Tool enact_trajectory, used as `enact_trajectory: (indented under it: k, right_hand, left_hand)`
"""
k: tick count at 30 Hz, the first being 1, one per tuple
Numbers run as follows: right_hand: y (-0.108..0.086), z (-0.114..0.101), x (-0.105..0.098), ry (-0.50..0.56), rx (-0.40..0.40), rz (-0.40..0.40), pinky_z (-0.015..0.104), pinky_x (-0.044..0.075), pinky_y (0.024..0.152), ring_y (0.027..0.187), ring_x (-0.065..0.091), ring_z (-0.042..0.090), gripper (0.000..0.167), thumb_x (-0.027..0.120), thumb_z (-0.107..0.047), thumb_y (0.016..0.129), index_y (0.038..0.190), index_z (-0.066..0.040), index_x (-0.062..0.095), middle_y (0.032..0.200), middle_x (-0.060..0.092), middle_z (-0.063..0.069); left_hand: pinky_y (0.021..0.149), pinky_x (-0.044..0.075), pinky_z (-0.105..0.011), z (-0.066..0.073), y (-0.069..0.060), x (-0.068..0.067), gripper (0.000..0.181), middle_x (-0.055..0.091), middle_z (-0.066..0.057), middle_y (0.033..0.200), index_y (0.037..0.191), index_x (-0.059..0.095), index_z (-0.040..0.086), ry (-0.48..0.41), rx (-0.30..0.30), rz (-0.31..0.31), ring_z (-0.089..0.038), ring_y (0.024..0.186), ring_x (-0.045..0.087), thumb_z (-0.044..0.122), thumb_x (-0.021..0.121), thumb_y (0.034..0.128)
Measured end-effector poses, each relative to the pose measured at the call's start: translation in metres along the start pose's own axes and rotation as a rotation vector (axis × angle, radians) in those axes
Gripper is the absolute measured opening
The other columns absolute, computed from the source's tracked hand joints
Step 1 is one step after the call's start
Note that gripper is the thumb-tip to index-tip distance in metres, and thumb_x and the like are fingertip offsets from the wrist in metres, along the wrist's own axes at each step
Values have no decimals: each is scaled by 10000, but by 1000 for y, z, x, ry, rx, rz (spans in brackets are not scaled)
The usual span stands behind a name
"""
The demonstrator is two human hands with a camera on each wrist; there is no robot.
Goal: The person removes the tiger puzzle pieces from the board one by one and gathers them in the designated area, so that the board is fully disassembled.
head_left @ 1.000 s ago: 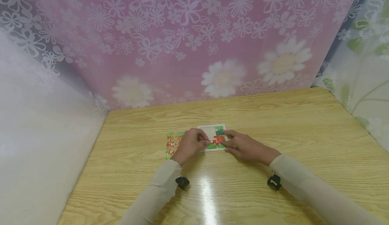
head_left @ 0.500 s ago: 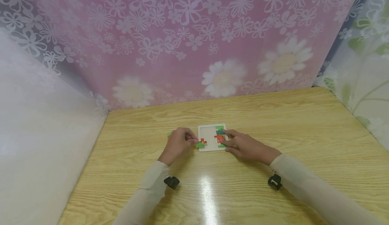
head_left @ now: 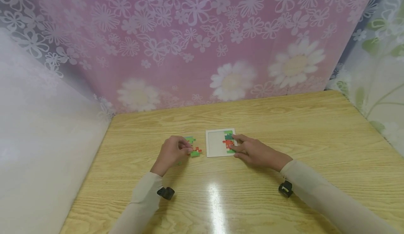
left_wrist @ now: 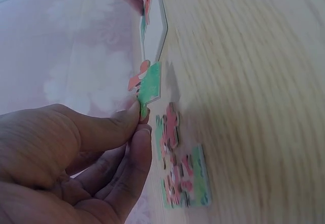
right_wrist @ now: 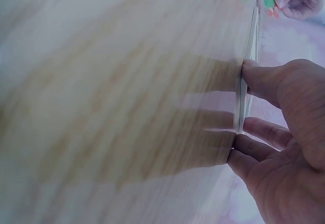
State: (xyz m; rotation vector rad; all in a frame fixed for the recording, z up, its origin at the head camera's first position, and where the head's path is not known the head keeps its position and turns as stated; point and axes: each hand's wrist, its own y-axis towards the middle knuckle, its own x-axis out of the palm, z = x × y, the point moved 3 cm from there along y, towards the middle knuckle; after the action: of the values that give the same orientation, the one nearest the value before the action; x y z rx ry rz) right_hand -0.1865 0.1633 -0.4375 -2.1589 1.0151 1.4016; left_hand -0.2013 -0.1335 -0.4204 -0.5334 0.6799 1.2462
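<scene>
My left hand (head_left: 172,153) pinches a green-and-red jigsaw piece (left_wrist: 150,83) between thumb and fingertips, just above the table and left of the puzzle tray. Under and behind that hand lie several loose jigsaw pieces (left_wrist: 195,181), partly hidden in the head view. The white square puzzle tray (head_left: 215,144) lies flat, with green and red pieces (head_left: 228,143) along its right side and bare backing on the left. My right hand (head_left: 254,151) rests at the tray's right edge, thumb and fingers touching the rim and the pieces there.
A wood-grain table (head_left: 268,121) carries everything. Pink floral cloth (head_left: 176,51) hangs at the back, and pale cloth (head_left: 41,128) borders the left side. A dark wrist camera (head_left: 166,193) sits at the left wrist, another wrist camera (head_left: 285,189) at the right.
My left hand has carried the jigsaw piece left, out of the tray to beside the loose pieces. The tray's left and middle now show bare backing. My right hand has stayed put.
</scene>
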Motion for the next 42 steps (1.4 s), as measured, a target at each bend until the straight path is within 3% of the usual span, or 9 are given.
enact_trajectory:
  k: [7,18,42]
  right_hand:
    - [0,0,0,5,6,-1,487,533,933,1264,548,452,364,689,-161,983,1295,23,665,1465,451,313]
    - [-2,2,2,23,-6,1,484,524,950,1304,518,439,364,654,-169,1008,1319,20,647,1481,437,307]
    - [-1,3,2,23,-2,3,489,521,957,1298,526,431,363,662,-180,1005,1315,9,654,1480,444,299]
  left_hand:
    - [598,506,-307,-8,-9,-6,58,690,24,774,844,761,95,19,-22,-4,-116,670,621,99,812,870]
    - [584,505,-305,-10,-18,-9,58,675,25,729,836,762,87,47,-43,-10,-112,634,609,70,813,859]
    - [617,550,-308,-14,-19,-6,77,716,15,748,806,763,82,73,-36,-13,-99,655,655,82,834,837]
